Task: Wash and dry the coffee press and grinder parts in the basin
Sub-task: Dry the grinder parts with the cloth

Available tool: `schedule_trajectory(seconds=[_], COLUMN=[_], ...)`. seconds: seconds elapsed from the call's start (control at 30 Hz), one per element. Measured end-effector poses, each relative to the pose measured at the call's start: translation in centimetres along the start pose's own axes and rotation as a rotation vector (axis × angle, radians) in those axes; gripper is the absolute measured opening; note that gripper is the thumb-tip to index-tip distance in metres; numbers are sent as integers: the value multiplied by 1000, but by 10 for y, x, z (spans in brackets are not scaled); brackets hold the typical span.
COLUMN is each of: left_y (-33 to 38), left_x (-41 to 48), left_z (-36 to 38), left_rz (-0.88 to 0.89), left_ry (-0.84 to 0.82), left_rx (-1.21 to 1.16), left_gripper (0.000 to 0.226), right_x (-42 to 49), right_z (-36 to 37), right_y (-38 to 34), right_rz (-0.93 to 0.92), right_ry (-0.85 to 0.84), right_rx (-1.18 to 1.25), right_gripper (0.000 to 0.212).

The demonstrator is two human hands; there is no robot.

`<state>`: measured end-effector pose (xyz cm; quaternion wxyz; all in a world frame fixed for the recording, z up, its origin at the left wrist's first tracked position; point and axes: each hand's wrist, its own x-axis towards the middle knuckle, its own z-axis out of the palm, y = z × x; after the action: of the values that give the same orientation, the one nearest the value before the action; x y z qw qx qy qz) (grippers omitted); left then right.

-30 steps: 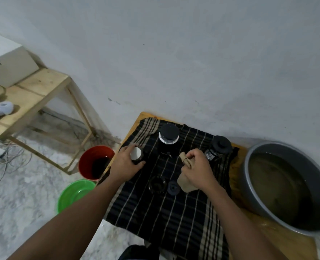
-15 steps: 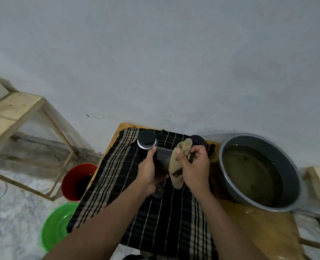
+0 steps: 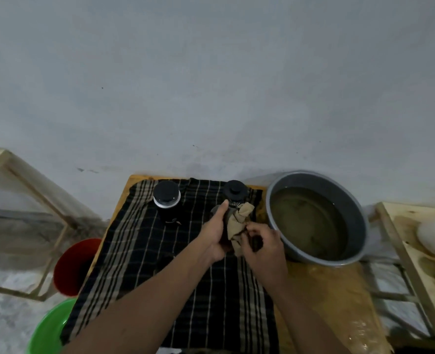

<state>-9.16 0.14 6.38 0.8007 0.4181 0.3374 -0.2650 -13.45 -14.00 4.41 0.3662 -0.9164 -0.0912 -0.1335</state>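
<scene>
My left hand (image 3: 215, 232) grips a dark cylindrical part (image 3: 225, 227), held just above the black striped cloth (image 3: 185, 290). My right hand (image 3: 263, 247) presses a beige rag (image 3: 238, 222) against that part. The rag is bunched over its right side. A black jar-like part with a silver rim (image 3: 167, 195) stands at the back left of the cloth. Another black part with a knob lid (image 3: 234, 191) stands at the back, just behind my hands. The grey basin (image 3: 359, 215) holds murky water to the right.
A wooden table (image 3: 326, 290) carries the cloth and basin, its right side wet. A red bucket (image 3: 73, 267) and a green bowl (image 3: 49, 328) sit on the floor at the left. Wooden racks stand at far left (image 3: 32, 190) and far right (image 3: 402, 246).
My left hand picked up the dark part and both hands moved right toward the basin. The rag now wraps the part. The view has shifted right.
</scene>
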Motion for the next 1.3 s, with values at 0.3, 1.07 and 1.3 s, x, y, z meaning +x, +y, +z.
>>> schedule_trajectory(seconds=[0.3, 1.07, 1.3], left_y=[-10, 11, 16], left_x=[4, 1, 1], left_z=[16, 19, -11], left_rz=[68, 335, 398], left_ry=[126, 216, -78], left_rx=[144, 291, 240], left_gripper=[47, 73, 62], right_x=[1, 54, 45], right_z=[-1, 24, -3], right_y=[9, -28, -44], right_rz=[-113, 653, 912], right_ry=[-178, -295, -582], right_rx=[-474, 248, 1038], right_gripper=[30, 70, 20])
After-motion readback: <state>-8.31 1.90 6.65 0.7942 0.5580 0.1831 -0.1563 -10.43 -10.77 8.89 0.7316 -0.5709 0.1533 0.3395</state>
